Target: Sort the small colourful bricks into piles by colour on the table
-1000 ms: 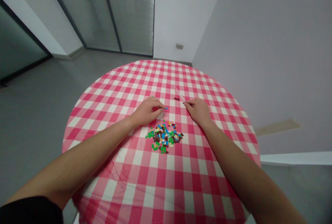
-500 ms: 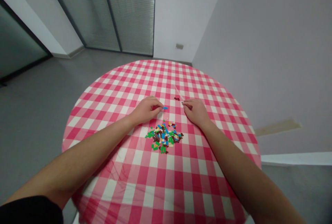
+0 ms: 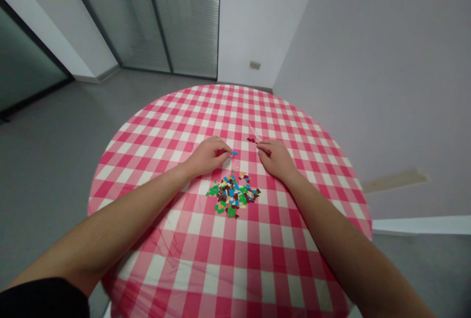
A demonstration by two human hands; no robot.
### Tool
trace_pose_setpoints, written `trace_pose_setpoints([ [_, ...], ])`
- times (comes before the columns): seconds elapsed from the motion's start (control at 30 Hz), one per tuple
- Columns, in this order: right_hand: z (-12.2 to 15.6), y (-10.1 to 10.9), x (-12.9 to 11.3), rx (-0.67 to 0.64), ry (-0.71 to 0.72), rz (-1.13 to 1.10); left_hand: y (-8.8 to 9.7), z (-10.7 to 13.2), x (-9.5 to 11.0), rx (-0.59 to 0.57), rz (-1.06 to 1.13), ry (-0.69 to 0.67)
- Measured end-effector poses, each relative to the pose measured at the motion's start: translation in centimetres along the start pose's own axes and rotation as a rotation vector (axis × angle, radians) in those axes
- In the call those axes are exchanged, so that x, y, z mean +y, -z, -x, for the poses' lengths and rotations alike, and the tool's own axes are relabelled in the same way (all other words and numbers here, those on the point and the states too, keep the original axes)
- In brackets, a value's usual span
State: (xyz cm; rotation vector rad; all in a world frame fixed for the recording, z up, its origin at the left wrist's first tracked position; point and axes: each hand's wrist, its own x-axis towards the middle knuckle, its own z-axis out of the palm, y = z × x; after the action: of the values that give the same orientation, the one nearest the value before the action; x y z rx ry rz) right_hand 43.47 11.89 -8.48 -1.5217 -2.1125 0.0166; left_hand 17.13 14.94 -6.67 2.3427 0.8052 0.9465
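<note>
A black sleeve [image 3: 46, 298] shows at the lower left, and from it the left hand [image 3: 212, 157] reaches over the red-and-white checked tablecloth [image 3: 270, 259]. Its thumb and index fingertip nearly meet at the left end of a small blue building-brick piece [image 3: 235, 153], whose long axis runs roughly left to right; whether they pinch it or merely touch it, I cannot tell. A green brick [image 3: 217, 137] lies just beyond the knuckles. Nearer the wearer, between the forearms, sits a loose pile of mixed bricks [image 3: 232, 195]. Right of the blue piece and farther out lie dark brown bricks [image 3: 251, 140], lined up mostly crosswise, their right end just beside the fingertips of the right hand [image 3: 276, 157], the nearer hand. Those fingertips are close together; a dark speck shows there, but I cannot tell whether it is gripped.
</note>
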Motion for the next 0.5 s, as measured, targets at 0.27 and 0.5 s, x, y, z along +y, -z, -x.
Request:
trace_pose_setpoints([
  [0.27, -0.11, 0.14, -0.26, -0.021, 0.024, 0.006, -0.02, 0.05, -0.09, -0.002, 0.002, 0.001],
  [0.5, -0.05, 0.07, -0.27, -0.051, 0.046, 0.036, 0.01, 0.07, -0.05, -0.006, 0.003, 0.001],
])
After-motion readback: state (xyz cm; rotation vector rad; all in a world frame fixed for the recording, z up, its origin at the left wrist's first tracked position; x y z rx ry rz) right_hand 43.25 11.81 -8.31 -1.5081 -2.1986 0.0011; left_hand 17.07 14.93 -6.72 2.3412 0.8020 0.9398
